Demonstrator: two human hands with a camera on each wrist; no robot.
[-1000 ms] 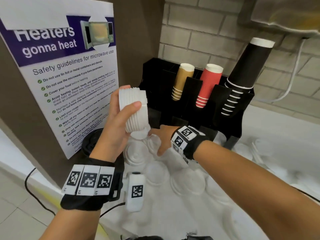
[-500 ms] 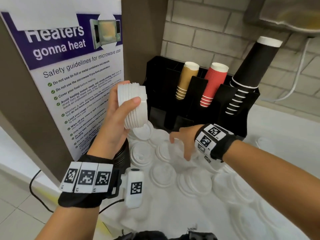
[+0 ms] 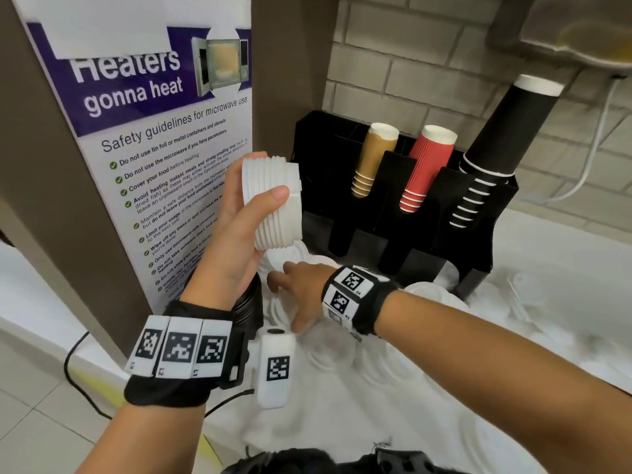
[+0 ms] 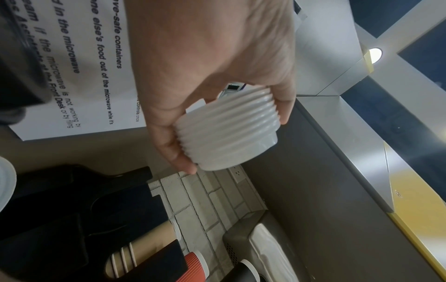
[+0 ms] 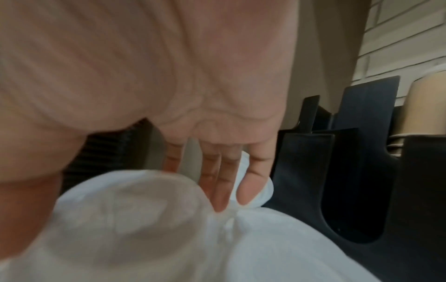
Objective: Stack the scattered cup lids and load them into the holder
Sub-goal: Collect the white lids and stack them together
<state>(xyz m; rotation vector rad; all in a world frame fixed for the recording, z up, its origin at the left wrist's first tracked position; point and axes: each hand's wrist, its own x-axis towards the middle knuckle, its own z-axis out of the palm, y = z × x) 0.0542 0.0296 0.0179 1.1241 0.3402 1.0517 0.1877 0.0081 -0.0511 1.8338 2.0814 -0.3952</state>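
Observation:
My left hand [image 3: 246, 213] grips a stack of white cup lids [image 3: 273, 203], held on its side in the air left of the black holder [image 3: 403, 241]; the left wrist view shows thumb and fingers curled round the lid stack [image 4: 226, 133]. Several loose white lids [image 3: 328, 343] lie scattered on the white counter. My right hand [image 3: 294, 289] reaches low over them below the stack, fingers [image 5: 217, 183] straight and spread, tips touching a loose lid [image 5: 135, 206]. It holds nothing.
The holder carries brown cups [image 3: 374, 159], red cups [image 3: 427, 172] and tall black cups [image 3: 492, 142]. A stack of black lids [image 3: 249, 306] stands by the poster [image 3: 160, 142] on the left panel. Brick wall behind; more lids [image 3: 526, 292] at right.
My right hand moved back left from the middle lids to the lids under the stack. The left hand with the stack stayed about where it was.

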